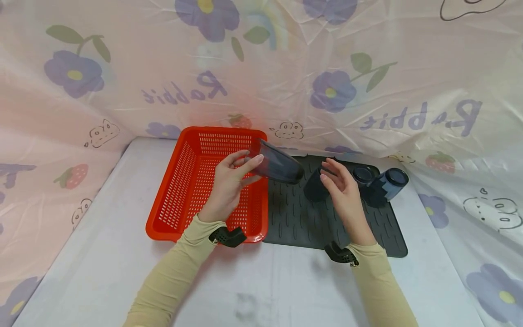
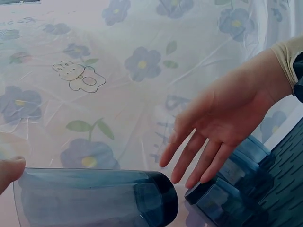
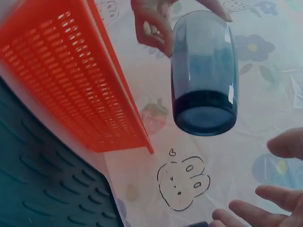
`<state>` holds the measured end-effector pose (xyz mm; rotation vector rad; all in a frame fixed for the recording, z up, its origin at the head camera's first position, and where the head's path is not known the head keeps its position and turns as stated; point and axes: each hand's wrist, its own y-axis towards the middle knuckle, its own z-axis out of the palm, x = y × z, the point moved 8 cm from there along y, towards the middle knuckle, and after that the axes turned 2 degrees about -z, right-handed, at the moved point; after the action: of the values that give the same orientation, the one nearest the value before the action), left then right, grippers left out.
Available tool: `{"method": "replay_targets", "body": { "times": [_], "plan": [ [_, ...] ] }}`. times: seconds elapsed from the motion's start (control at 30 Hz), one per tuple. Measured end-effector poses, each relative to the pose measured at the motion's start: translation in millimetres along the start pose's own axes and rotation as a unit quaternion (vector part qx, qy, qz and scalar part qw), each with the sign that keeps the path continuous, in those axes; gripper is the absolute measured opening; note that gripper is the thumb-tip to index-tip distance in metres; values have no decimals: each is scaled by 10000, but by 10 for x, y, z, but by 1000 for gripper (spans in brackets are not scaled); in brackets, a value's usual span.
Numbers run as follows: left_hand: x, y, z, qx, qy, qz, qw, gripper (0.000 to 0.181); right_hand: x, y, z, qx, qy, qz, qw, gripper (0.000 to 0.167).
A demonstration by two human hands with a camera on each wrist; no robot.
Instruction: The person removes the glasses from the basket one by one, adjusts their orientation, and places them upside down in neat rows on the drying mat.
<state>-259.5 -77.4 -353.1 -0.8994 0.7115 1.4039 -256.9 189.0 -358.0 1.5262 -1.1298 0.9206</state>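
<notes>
In the head view my left hand (image 1: 226,184) pinches a translucent blue-grey drinking glass (image 1: 278,164) near its rim, over the right side of a red basket (image 1: 261,227). The glass is tilted, with its thick dark base toward the right. My right hand (image 1: 346,200) hovers over the dark drying mat (image 1: 294,225) with its fingers apart, holding nothing. Beside its fingertips a similar glass (image 1: 314,188) stands upside down, partly hidden by the hand. The right wrist view shows the held glass (image 3: 204,71) apart from the right fingers (image 3: 255,215).
Two more inverted glasses, one at the back (image 1: 362,175) and one at the right (image 1: 394,179), stand close together on the mat's far right. The perforated basket adjoins the mat's left edge. Behind the white table (image 1: 102,227) hangs a flower-printed sheet (image 1: 265,63).
</notes>
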Motion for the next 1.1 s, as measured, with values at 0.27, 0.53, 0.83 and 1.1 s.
{"method": "replay_targets", "body": {
  "times": [0.27, 0.53, 0.83, 1.1],
  "plan": [
    [51, -27, 38, -1, 23, -74, 10000, 49, -27, 1, 128, 515, 1158, 283, 9915, 49],
    [71, -45, 95, 74, 40, -55, 9999, 53, -91, -22, 284, 884, 1810, 738, 9767, 51],
    [118, -53, 141, 174, -23, -97, 9998, 54, -155, -57, 434, 1047, 2305, 1056, 9616, 51],
    [161, -50, 160, 127, -53, -185, 9997, 52, -175, -59, 503, 1041, 3141, 1159, 9365, 42]
  ]
}}
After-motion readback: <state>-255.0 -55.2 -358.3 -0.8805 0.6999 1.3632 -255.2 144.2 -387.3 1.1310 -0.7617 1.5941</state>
